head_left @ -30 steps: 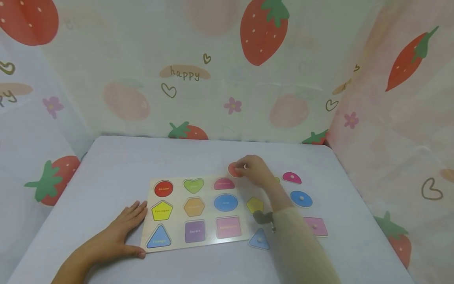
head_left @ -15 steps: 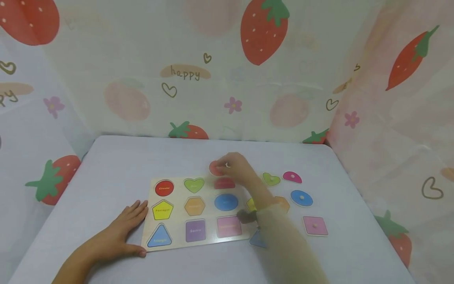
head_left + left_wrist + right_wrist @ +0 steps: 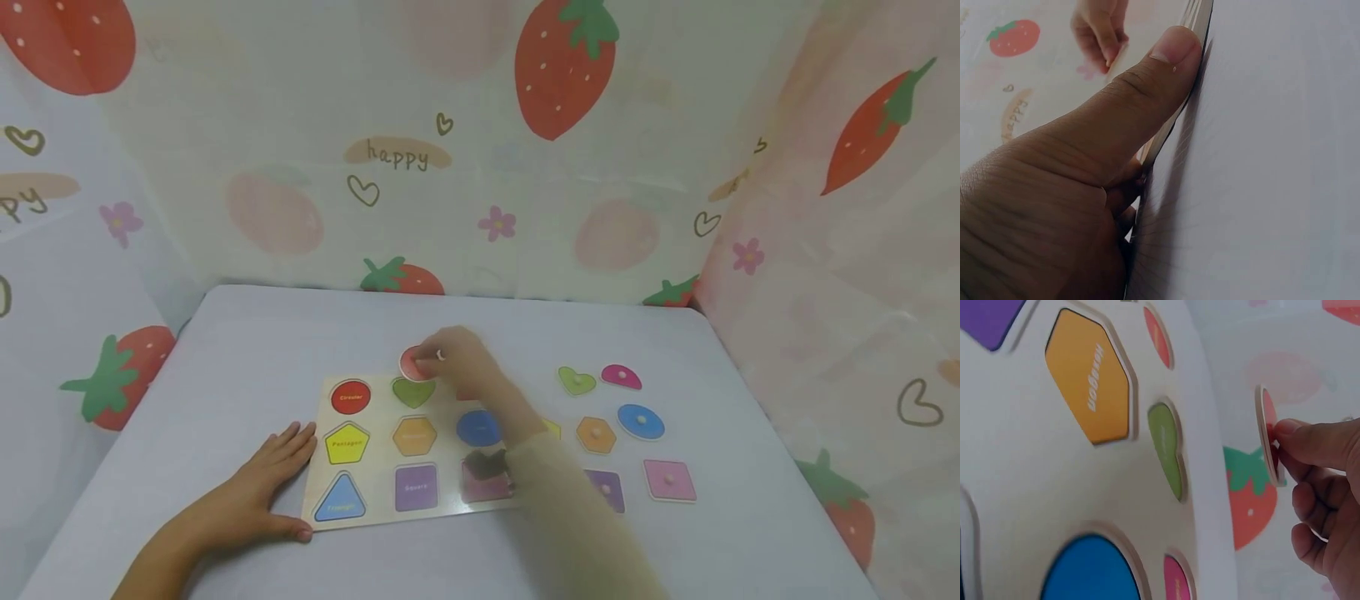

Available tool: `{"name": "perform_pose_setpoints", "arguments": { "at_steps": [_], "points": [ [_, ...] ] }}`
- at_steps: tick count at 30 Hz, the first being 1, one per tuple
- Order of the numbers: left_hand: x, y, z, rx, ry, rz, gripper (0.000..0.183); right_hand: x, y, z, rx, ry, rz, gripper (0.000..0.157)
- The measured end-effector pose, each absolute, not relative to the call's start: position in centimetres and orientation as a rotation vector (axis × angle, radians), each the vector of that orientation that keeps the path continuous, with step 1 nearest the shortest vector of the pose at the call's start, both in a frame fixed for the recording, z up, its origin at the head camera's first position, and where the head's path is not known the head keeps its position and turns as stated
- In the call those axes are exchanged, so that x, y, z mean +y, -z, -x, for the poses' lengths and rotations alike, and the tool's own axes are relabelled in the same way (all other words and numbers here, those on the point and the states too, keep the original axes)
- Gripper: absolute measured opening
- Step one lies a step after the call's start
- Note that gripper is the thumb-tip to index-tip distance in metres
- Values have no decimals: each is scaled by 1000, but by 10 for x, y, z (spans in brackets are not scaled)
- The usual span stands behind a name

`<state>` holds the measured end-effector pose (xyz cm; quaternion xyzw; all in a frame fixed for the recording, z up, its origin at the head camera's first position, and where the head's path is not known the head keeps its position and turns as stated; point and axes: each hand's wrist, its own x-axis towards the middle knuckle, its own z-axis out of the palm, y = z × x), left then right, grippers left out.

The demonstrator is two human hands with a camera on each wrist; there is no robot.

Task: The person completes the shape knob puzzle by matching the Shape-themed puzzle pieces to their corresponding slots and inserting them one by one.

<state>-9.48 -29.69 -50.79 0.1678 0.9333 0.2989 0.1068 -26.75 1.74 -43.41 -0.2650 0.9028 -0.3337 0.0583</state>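
While I monitored, the right hand (image 3: 461,360) pinched a round red wooden piece (image 3: 407,364) near the far edge of a pale wooden board (image 3: 380,458), left hand (image 3: 251,492) spread at its left side; carrying step, I judged, next needing alignment over the red circular recess (image 3: 350,397).

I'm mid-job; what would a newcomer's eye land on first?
Probably the bold strawberry high on the curtain, near centre. Then the colourful board on the table, the left hand at its left edge, and the red disc the right hand pinches near the board's far edge.

Red disc (image 3: 408,367) hangs pinched — clear of the board (image 3: 378,493).
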Motion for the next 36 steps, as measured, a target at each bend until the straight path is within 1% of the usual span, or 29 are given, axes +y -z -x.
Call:
{"name": "perform_pose_setpoints", "arguments": {
  "at_steps": [6,14,22,29,36],
  "points": [
    [-296,506,95,2735,-880,-467,127,-7,437,263,2759,904,861,18],
    [-297,504,95,2749,-865,-465,127,-38,448,265,2773,784,823,20],
    [-299,508,95,2748,-867,-490,127,-61,465,264,2698,908,702,14],
    [-299,511,96,2759,-854,-471,127,-76,466,261,2709,858,749,19],
    [-298,511,95,2768,-843,-503,129,-91,463,260,2737,748,716,19]
  ]
}}
